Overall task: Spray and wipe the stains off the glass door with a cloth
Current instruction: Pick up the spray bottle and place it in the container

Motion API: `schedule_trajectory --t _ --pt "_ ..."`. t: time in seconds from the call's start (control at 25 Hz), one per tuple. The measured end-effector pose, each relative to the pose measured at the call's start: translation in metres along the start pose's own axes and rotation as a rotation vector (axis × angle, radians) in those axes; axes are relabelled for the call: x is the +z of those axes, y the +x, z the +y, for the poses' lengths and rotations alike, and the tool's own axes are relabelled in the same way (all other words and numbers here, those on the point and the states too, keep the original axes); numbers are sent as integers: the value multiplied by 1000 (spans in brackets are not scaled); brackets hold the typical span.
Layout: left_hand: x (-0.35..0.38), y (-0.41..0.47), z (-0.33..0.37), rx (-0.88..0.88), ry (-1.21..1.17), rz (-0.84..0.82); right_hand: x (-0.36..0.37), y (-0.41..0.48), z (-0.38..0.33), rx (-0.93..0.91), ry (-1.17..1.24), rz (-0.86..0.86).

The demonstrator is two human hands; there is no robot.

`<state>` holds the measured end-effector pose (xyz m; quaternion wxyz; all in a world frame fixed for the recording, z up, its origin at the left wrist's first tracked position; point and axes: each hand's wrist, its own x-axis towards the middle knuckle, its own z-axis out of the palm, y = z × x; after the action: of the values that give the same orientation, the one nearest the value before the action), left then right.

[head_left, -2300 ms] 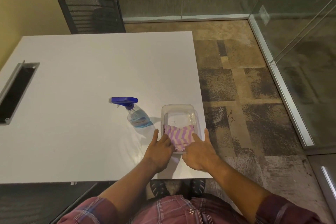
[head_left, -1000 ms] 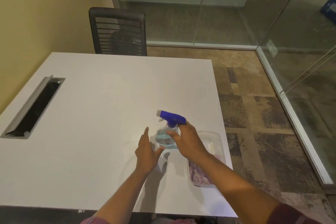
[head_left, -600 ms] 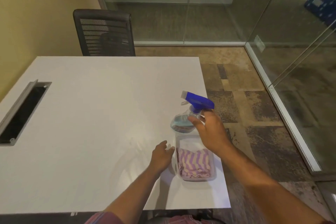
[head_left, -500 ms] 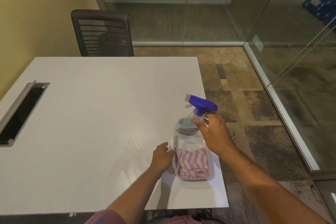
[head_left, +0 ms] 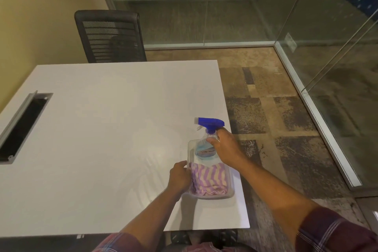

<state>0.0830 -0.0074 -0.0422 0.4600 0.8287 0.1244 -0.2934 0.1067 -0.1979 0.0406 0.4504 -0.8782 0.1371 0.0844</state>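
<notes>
A clear spray bottle (head_left: 205,147) with a blue trigger head and blue liquid stands in the far end of a clear plastic tray (head_left: 210,195) near the table's right edge. My right hand (head_left: 226,147) grips the bottle's neck. A purple and cream striped cloth (head_left: 207,179) lies folded in the tray's near half. My left hand (head_left: 180,177) holds the tray's left wall, fingers touching the cloth's edge. The glass door (head_left: 339,51) and glass walls stand to the right and behind.
The white table (head_left: 102,129) has an open cable slot (head_left: 22,127) at the left. A black mesh chair (head_left: 110,36) stands behind the table. Patterned carpet (head_left: 276,118) lies between the table and the glass wall's metal base rail (head_left: 319,120).
My right hand picked the spray bottle up from the table left of the tray, carried it right and lowered it into the tray's far end. My left hand moved to the tray's left wall.
</notes>
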Motion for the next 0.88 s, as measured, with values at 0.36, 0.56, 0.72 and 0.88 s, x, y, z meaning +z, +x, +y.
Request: schedule_trajectory --t 0.36,0.56,0.72,0.88 --pt "4 2 -2 -18 10 21 7 6 24 11 -28 -114" --pt "5 2 -2 -23 -4 31 10 -27 51 139 -77 96" --pt "7 1 -3 -43 -25 37 24 -49 75 371 -142 78" --pt "5 -1 0 -59 -41 22 36 -54 86 412 -197 37"
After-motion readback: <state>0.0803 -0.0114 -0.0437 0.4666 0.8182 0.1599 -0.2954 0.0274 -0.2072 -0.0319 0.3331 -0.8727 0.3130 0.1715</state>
